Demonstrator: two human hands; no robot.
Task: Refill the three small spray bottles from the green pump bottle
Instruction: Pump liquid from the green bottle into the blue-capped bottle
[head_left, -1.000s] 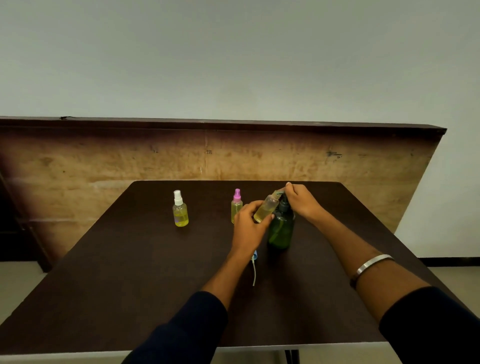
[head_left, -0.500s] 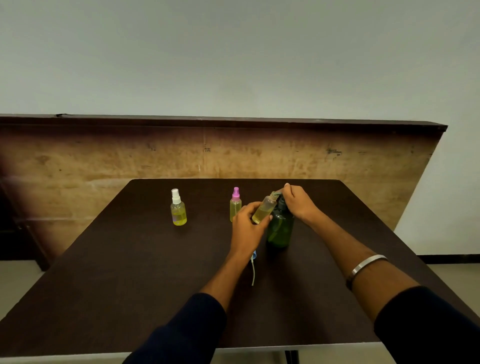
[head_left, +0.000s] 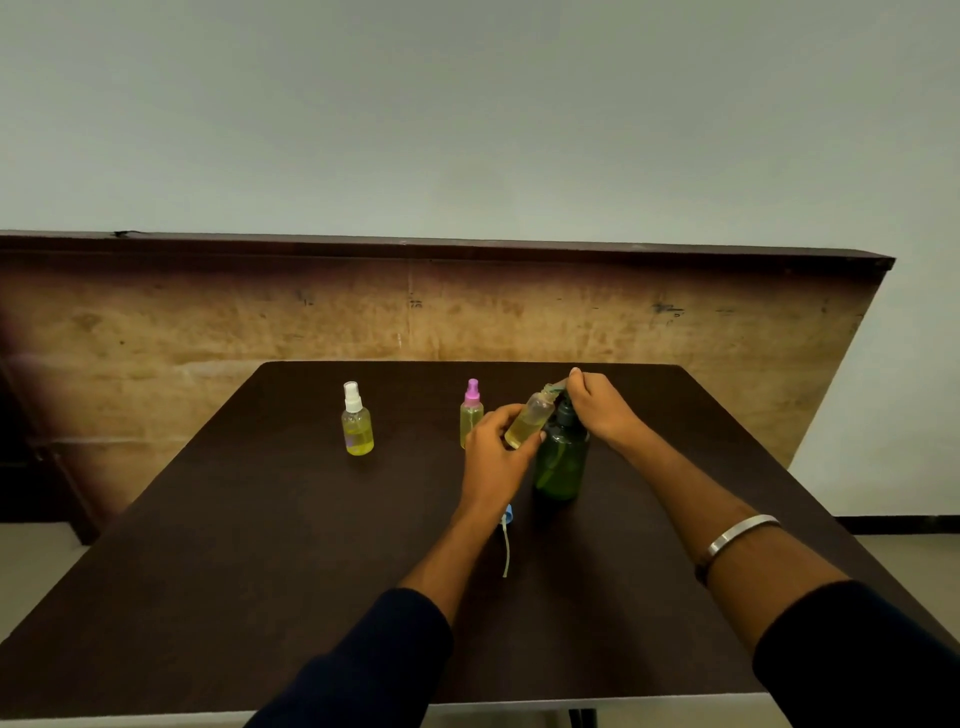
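Observation:
The green pump bottle (head_left: 561, 462) stands upright on the dark table (head_left: 260, 545). My right hand (head_left: 597, 410) curls over its pump head, a finger on the nozzle. My left hand (head_left: 493, 457) grips an uncapped small bottle (head_left: 530, 420) tilted with its mouth up against the pump spout; yellow liquid sits in its lower part. Its blue spray cap with dip tube (head_left: 506, 540) lies on the table by my left wrist. Two capped small bottles stand further back: a white-capped one (head_left: 357, 428) at the left and a pink-capped one (head_left: 471, 410) just beyond my left hand.
A worn wooden panel (head_left: 208, 332) runs behind the table's far edge under a pale wall. Floor shows past the table's left and right sides. A metal bangle (head_left: 737, 535) is on my right forearm.
Both hands and the bottles hold nearly the same pose; the view has shifted slightly. The yellow level in the held bottle looks much the same.

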